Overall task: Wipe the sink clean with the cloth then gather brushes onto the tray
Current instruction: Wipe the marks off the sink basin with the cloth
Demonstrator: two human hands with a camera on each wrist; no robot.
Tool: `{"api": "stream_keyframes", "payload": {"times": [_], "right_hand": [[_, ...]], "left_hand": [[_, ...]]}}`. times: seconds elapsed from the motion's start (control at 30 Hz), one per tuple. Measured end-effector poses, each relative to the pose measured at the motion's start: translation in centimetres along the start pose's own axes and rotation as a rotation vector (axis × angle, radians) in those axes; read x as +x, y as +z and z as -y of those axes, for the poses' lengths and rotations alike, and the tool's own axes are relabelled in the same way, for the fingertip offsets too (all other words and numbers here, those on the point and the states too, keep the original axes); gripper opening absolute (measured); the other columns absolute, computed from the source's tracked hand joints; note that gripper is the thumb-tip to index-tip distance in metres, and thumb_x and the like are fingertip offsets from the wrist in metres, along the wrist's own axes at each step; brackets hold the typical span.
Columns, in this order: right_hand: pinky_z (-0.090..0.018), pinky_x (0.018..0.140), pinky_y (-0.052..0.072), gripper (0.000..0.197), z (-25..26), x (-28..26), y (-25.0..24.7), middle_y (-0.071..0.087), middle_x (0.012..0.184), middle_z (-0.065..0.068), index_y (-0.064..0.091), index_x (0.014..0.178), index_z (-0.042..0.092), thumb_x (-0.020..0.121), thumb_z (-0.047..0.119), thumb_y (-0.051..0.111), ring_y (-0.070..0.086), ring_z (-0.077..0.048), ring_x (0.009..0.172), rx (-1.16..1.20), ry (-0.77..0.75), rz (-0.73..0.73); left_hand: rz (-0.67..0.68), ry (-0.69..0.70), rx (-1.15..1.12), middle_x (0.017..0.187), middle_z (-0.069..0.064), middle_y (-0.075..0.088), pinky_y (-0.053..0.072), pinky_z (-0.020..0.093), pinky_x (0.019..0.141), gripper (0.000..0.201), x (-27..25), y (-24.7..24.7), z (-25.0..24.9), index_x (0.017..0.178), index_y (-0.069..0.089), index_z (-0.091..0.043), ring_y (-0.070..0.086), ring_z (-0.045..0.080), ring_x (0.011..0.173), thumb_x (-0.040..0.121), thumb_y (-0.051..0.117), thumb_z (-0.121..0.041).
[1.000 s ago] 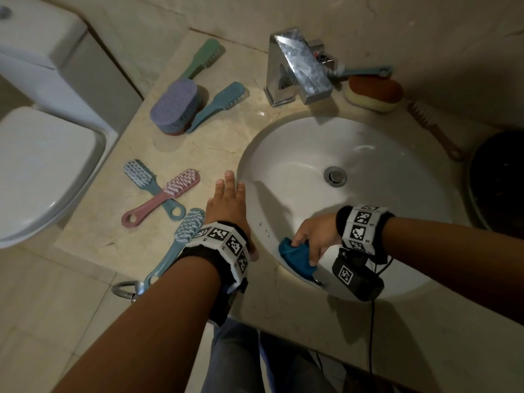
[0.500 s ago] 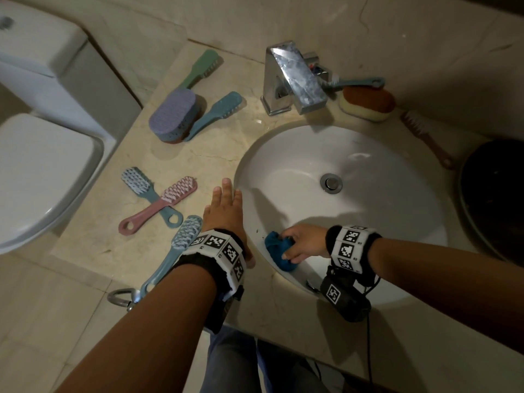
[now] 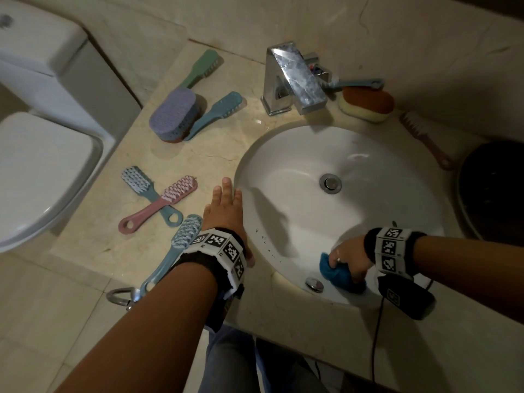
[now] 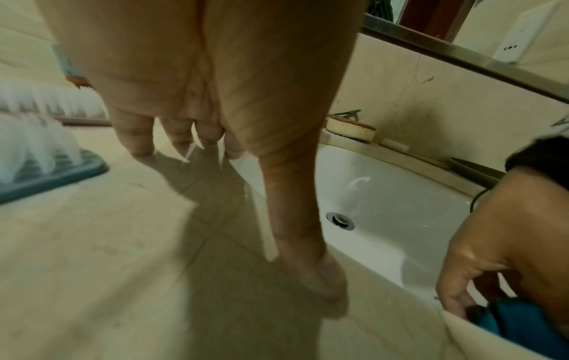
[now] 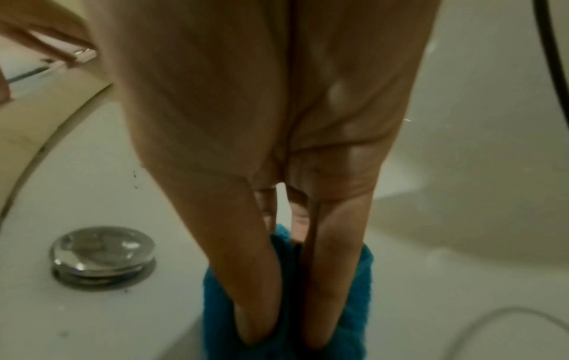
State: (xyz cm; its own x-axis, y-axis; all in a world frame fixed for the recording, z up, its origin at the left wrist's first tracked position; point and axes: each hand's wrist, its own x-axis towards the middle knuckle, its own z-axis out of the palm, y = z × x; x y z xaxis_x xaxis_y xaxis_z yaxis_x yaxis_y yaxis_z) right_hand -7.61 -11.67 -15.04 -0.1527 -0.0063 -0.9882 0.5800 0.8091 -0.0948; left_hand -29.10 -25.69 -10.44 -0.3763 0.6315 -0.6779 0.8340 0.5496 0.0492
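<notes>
My right hand [image 3: 347,258] grips a bunched blue cloth [image 3: 338,275] and presses it on the near inner wall of the white sink [image 3: 297,154]. In the right wrist view my fingers [image 5: 258,280] curl over the cloth [image 5: 215,304] beside a chrome cap [image 5: 103,255]. My left hand [image 3: 225,211] lies flat with straight fingers on the counter at the sink's left rim, holding nothing. A light blue brush [image 3: 187,231] lies just left of that wrist. Pink [image 3: 173,195] and teal [image 3: 136,180] brushes lie crossed farther left. The dark round tray [image 3: 493,188] sits right of the sink.
A purple scrubber [image 3: 173,112], a teal brush [image 3: 221,109] and a green brush [image 3: 202,66] lie at the back left. Behind the chrome tap [image 3: 295,78] are a teal brush [image 3: 357,83], an orange sponge [image 3: 368,103] and a pinkish brush [image 3: 422,137]. A toilet [image 3: 42,165] stands left.
My right hand slid the cloth left along the sink's near wall, then back to the right past the chrome cap. The left hand stayed flat on the counter.
</notes>
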Motion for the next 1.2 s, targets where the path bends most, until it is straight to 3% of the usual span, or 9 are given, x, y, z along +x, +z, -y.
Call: {"api": "stream_keyframes", "payload": {"times": [0.27,0.43,0.63,0.73,0.83,1.0,1.1,1.13,1.2], "right_hand": [[-0.028,0.080,0.052,0.064,0.2,0.4,0.7,0.064,0.113,-0.011,0.046,0.130,0.013,0.074,0.019,0.078,0.065,-0.023,0.091,0.413,-0.060,0.045],[-0.020,0.059,0.056,0.040,0.5,0.8,1.2,0.065,0.099,-0.016,0.057,0.113,0.004,0.079,0.012,0.074,0.067,-0.008,0.059,0.666,-0.068,0.035],[-0.021,0.061,0.055,0.033,1.4,2.4,0.4,0.061,0.096,-0.015,0.052,0.112,0.007,0.084,0.011,0.068,0.064,-0.020,0.074,0.745,-0.037,-0.120],[-0.033,0.073,0.057,0.051,3.2,3.4,-1.0,0.055,0.120,-0.019,0.045,0.128,0.009,0.083,0.008,0.068,0.064,-0.029,0.090,0.826,-0.074,-0.237],[-0.040,0.079,0.058,0.051,5.6,3.7,-2.9,0.055,0.114,-0.014,0.047,0.129,0.006,0.083,0.008,0.068,0.066,-0.033,0.095,0.829,-0.168,-0.329],[-0.039,0.083,0.056,0.053,5.5,4.2,-4.2,0.056,0.119,-0.020,0.044,0.134,0.007,0.085,0.004,0.064,0.063,-0.030,0.094,0.824,-0.141,-0.336],[-0.030,0.074,0.055,0.034,3.7,4.4,-6.0,0.063,0.095,-0.010,0.056,0.112,0.017,0.083,-0.001,0.060,0.065,-0.022,0.080,0.880,-0.063,-0.420],[-0.022,0.061,0.049,0.031,3.0,4.6,-6.9,0.057,0.071,-0.003,0.055,0.091,0.020,0.077,-0.007,0.058,0.060,-0.015,0.061,0.849,-0.179,-0.414],[-0.018,0.047,0.025,0.040,1.3,7.1,-8.7,0.030,0.051,0.006,0.042,0.066,0.023,0.064,-0.015,0.057,0.036,-0.009,0.040,1.283,-0.393,-0.420]], "left_hand": [[0.020,0.004,-0.001,0.153,0.011,-0.030,0.010,0.042,0.121,0.147,-0.1,-0.3,0.0,0.149,-0.016,-0.011,-0.017,0.029,0.145,0.051,0.089,-0.044],[0.022,0.007,-0.003,0.153,0.011,-0.030,0.010,0.041,0.121,0.147,-0.1,-0.3,0.0,0.148,-0.016,-0.011,-0.017,0.029,0.145,0.052,0.089,-0.043],[0.027,0.006,-0.016,0.153,0.010,-0.031,0.010,0.041,0.121,0.147,-0.1,-0.4,0.0,0.148,-0.017,-0.012,-0.018,0.028,0.145,0.052,0.090,-0.041],[0.032,0.002,-0.017,0.153,0.010,-0.031,0.009,0.041,0.121,0.147,0.1,-0.4,-0.1,0.148,-0.017,-0.012,-0.018,0.028,0.145,0.052,0.090,-0.041],[0.041,0.004,-0.010,0.152,0.010,-0.032,0.008,0.041,0.121,0.148,0.0,-0.5,-0.1,0.148,-0.018,-0.011,-0.018,0.029,0.145,0.051,0.090,-0.041],[0.028,0.012,-0.013,0.153,0.009,-0.031,0.010,0.041,0.121,0.148,-0.3,-0.4,0.1,0.149,-0.017,-0.013,-0.017,0.027,0.145,0.050,0.090,-0.043],[0.012,0.017,-0.028,0.154,0.007,-0.030,0.011,0.040,0.120,0.149,-0.4,-0.4,0.2,0.148,-0.019,-0.013,-0.016,0.026,0.146,0.050,0.090,-0.041],[0.006,0.020,-0.037,0.154,0.007,-0.029,0.012,0.041,0.119,0.150,-0.4,-0.4,0.2,0.147,-0.021,-0.013,-0.015,0.026,0.146,0.051,0.090,-0.040],[-0.008,0.024,-0.049,0.155,0.005,-0.028,0.012,0.041,0.118,0.151,-0.5,-0.4,0.4,0.146,-0.024,-0.014,-0.014,0.024,0.146,0.051,0.090,-0.041]]}}
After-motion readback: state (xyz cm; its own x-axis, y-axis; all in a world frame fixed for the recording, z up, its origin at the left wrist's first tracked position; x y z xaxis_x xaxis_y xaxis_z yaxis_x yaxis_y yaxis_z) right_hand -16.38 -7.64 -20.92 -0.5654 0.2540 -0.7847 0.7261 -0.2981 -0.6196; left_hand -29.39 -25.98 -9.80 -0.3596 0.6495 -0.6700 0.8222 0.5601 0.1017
